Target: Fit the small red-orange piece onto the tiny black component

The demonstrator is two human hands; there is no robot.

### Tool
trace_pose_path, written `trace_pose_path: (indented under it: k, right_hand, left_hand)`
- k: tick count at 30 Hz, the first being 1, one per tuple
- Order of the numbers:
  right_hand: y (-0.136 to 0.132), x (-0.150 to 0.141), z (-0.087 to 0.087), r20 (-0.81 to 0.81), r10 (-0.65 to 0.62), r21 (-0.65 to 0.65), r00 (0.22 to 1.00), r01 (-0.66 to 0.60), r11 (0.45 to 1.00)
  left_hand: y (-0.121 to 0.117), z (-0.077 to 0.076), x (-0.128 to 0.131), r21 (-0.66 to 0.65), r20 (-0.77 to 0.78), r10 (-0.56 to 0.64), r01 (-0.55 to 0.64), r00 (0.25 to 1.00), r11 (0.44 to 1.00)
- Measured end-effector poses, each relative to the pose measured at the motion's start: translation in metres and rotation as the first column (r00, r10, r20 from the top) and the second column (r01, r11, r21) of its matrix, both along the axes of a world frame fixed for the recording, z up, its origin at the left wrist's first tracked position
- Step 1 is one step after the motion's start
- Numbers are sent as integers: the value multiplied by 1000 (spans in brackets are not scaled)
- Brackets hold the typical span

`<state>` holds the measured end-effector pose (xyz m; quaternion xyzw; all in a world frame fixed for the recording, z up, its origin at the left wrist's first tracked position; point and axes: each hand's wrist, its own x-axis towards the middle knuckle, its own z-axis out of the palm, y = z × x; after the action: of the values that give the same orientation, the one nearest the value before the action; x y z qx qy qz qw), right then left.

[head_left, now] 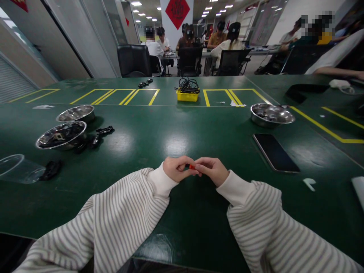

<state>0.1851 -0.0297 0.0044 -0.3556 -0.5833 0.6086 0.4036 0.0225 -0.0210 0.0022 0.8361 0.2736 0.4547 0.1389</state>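
Observation:
Both my hands meet above the green table [182, 220], fingertips together. Between them is a small red-orange piece [192, 167], mostly covered by the fingers, so its kind does not show. My left hand [178, 168] pinches it from the left, with a dark bit visible beside the red. From the other side, the thumb and fingers of my right hand [212, 169] close on the same piece. Striped sleeves with white cuffs cover both forearms.
Left stand two metal bowls, one [61, 135] full of black parts, with loose black parts [105, 130] and a clear plastic cup [21, 168] nearby. Right are another metal bowl [272, 115], a phone [275, 152] and a white earbud [309, 184]. Cables fill a yellow box [187, 97] ahead.

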Motion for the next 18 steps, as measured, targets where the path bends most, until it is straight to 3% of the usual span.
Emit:
trace_pose_path:
  k: [2,7,11,13,16,18]
  right_hand:
    - [2,1,-4,-41,11,-45,999,-13,999]
    - [2,2,-10,-121,170,-81,978,-180,980]
    - [0,4,-3,-116,177,-41,977,-183,982]
    - [0,6,2,-87,140,-15,986,-142,990]
    - [3,10,5,9,-27,-53,1000,28,998]
    - [5,11,5,106,-137,-112,985,149,983]
  left_hand:
    - [1,2,-1,6,7,-12,12,1000,1000]
    - [-3,5,0,8,5,-29,29,1000,1000]
    - [-3,5,-6,-63,-151,55,-66,987,996]
    - [1,3,-12,-100,-301,150,-188,942,977]
    - [11,-1,-19,-86,-539,291,-395,790,915]
    - [16,-4,-21,-75,-636,314,-462,705,884]
